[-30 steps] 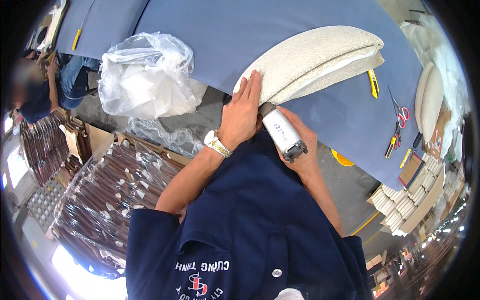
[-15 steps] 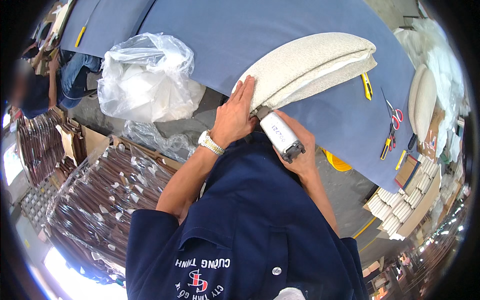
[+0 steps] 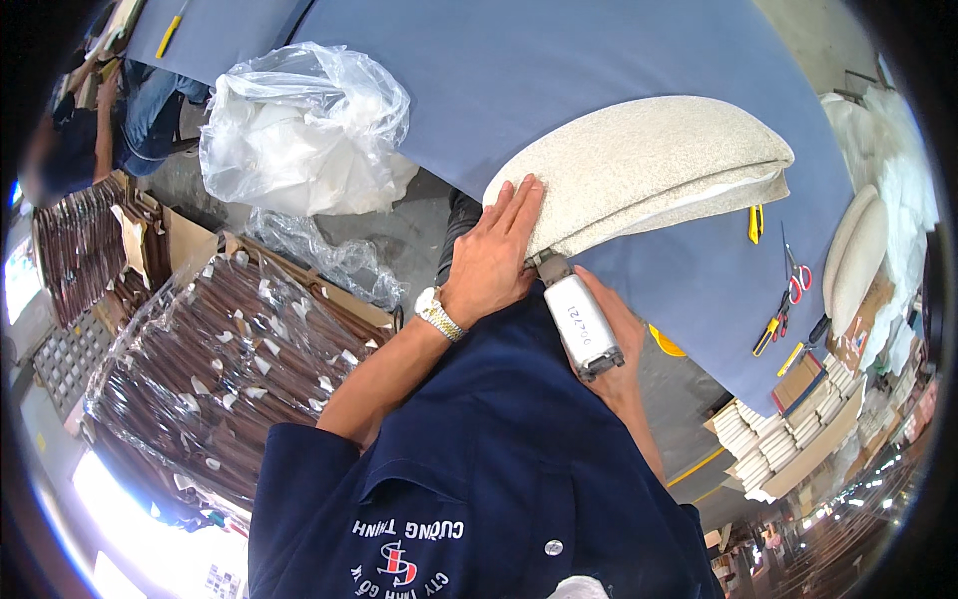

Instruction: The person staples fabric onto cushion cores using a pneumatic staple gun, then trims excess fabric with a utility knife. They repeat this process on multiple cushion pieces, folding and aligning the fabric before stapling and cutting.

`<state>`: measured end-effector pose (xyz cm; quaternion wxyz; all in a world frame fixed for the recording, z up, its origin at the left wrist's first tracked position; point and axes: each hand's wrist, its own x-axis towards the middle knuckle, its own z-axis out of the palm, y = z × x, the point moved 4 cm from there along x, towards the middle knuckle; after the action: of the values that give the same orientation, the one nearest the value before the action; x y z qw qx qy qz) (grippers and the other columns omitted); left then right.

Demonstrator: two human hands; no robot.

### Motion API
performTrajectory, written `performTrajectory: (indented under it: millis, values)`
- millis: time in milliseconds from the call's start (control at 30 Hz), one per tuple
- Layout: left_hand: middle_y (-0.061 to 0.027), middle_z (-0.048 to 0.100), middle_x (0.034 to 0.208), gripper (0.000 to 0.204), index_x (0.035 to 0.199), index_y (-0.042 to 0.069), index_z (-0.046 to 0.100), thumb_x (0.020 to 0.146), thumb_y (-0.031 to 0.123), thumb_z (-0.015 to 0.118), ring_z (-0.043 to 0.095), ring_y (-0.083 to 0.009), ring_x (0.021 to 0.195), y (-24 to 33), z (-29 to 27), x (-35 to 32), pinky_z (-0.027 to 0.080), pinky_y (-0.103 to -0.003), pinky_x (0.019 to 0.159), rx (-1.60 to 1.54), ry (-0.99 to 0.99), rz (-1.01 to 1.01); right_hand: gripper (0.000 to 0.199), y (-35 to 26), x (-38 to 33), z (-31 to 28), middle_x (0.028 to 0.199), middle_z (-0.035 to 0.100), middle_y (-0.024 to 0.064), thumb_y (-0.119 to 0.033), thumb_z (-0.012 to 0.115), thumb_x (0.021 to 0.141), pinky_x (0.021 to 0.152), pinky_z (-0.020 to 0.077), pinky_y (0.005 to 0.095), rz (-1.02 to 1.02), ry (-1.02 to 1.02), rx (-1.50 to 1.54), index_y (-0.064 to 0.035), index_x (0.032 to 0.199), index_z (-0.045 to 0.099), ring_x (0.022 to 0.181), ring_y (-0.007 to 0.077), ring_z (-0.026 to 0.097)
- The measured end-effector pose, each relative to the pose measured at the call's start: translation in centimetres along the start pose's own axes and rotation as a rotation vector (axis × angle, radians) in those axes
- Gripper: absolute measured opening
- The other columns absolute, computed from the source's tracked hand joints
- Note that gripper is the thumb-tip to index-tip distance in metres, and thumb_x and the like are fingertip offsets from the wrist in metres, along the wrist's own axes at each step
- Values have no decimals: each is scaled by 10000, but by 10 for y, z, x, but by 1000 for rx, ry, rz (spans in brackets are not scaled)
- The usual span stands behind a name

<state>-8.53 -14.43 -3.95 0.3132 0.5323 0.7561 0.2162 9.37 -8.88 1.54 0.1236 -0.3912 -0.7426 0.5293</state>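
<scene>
A curved, cream fabric-covered cushion (image 3: pixel 639 165) lies on the blue-covered table, its near left end at the table's edge. My left hand (image 3: pixel 496 243) rests on that end with fingers stretched flat over the fabric; its thumb is hidden. My right hand (image 3: pixel 617 329) is closed around a silver-white staple gun (image 3: pixel 581 321). The gun's nose meets the cushion's lower edge just beside my left hand. Whether it presses on the fabric I cannot tell. Along the cushion's front side the fabric folds open over a white lining.
Right of the cushion lie a yellow cutter (image 3: pixel 755 224), red-handled scissors (image 3: pixel 799 284) and a second cream cushion (image 3: pixel 855 258). A clear plastic bag (image 3: pixel 304 130) of white material stands left. Plastic-wrapped brown pieces (image 3: pixel 230 369) are stacked lower left. Another person (image 3: pixel 75 150) is at far left.
The cushion and both hands appear farther right and lower in the view, as the surroundings shift too. The staple gun stays in my right hand at the cushion's edge.
</scene>
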Motion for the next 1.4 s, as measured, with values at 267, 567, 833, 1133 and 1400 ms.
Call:
performTrajectory:
  millis: [267, 567, 833, 1133, 1400]
  values:
    - [-155, 393, 1633, 1057, 1628, 113, 289, 686, 5, 754, 409, -365, 1483, -1, -7, 2, 546, -439, 1054, -55, 89, -20, 504, 8, 16, -1, 1122, 730, 189, -68, 730, 851, 897, 553, 353, -10, -40, -12, 24, 1338, 642, 1015, 277, 728]
    - [-187, 240, 1693, 944, 1639, 54, 194, 830, 72, 679, 255, -403, 1556, 4, 17, -11, 342, -526, 1231, -31, 35, -37, 728, 31, 0, 11, 1396, 605, 232, -206, 763, 832, 1112, 454, 423, 80, -120, 65, 59, 1459, 506, 1296, 308, 590]
    - [-196, 333, 1644, 997, 1617, 57, 224, 772, 100, 752, 422, -448, 1458, 5, 5, 4, 505, -512, 1083, 45, 29, -7, 779, 40, 36, 4, 1433, 578, 234, -224, 792, 815, 1128, 435, 435, -77, -66, -69, 40, 1482, 488, 1336, 325, 554]
    - [-187, 455, 1552, 1023, 1588, 74, 287, 707, 102, 806, 541, -404, 1364, 30, 3, 29, 529, -498, 1032, 150, 78, 19, 837, 58, 78, -79, 1475, 547, 237, -244, 824, 797, 1147, 413, 449, -226, 310, -228, 20, 1507, 467, 1382, 344, 514]
    - [-130, 396, 1633, 853, 1606, 114, 296, 824, 46, 628, 487, -370, 1432, 13, -15, 29, 471, -473, 1130, 294, 114, 216, 922, 111, 164, -252, 1533, 500, 231, -270, 861, 764, 1182, 370, 469, -325, 475, -436, -13, 1542, 438, 1453, 361, 433]
